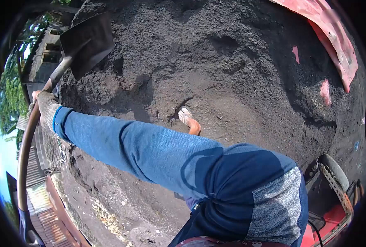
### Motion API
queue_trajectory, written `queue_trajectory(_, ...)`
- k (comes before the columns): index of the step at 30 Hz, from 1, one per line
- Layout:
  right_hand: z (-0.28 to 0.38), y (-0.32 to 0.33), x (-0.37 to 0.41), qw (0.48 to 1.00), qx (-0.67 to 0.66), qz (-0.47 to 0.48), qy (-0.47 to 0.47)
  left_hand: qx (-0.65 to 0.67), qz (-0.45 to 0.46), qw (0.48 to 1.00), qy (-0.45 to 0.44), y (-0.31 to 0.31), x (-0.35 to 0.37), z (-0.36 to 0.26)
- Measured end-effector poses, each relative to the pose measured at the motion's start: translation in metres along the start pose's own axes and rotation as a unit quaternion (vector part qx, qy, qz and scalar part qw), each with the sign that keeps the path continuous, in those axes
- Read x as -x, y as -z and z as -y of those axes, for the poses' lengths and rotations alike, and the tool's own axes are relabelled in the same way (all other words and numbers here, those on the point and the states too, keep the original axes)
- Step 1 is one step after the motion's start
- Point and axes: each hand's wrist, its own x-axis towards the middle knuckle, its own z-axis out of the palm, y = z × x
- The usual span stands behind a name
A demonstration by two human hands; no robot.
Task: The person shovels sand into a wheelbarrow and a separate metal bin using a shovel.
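Observation:
My right arm, in a blue sleeve, reaches across to the left. At its end my right hand (46, 103), in a dirty greyish glove, is closed around the shaft of a shovel (25, 154). It grips low on the shaft, not far from the broad dark blade (88, 43), which is raised at the upper left with no load visible on it. Down at the lower left is the shovel's dark blue grip end (30, 232), with no hand visible on it. My left hand is not in view. Below the arm, a dusty bare foot (186, 116) stands on dark, gritty soil (216, 105).
A heap of dark soil (170, 37) rises ahead. Reddish plastic sheeting (335, 45) covers part of it at upper right. A red wheelbarrow-like frame (335, 189) with a wheel stands at lower right. Pale stones (109, 218) and rusty corrugated roofing (47, 210) lie at lower left.

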Motion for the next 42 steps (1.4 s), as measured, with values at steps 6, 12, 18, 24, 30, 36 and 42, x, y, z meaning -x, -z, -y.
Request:
queue_trajectory(6,0.355,0.245,-0.003,0.955,-0.041,-0.178,0.232,-0.071,0.421,0.877,0.220,-0.319,0.163,0.086)
queue_trajectory(12,0.410,0.387,0.076,0.911,0.024,-0.289,0.292,-0.039,0.496,0.811,0.308,-0.296,0.265,0.160)
queue_trajectory(18,0.460,0.590,0.387,0.759,0.185,-0.503,0.369,-0.036,0.706,0.705,0.060,-0.202,0.487,0.245)
queue_trajectory(24,0.424,0.547,0.827,0.559,0.074,-0.695,0.446,0.093,0.825,0.338,0.444,-0.139,0.654,0.050)
queue_trajectory(30,0.311,0.392,0.953,0.422,0.019,-0.705,0.570,0.397,0.863,0.233,0.208,-0.063,0.606,-0.134)
queue_trajectory(36,0.386,0.449,0.823,0.673,0.166,-0.527,0.492,0.278,0.791,0.504,0.208,-0.042,0.495,-0.027)
queue_trajectory(42,0.290,0.379,0.416,0.915,0.182,-0.294,0.205,0.046,0.435,0.799,0.413,0.120,0.360,0.076)
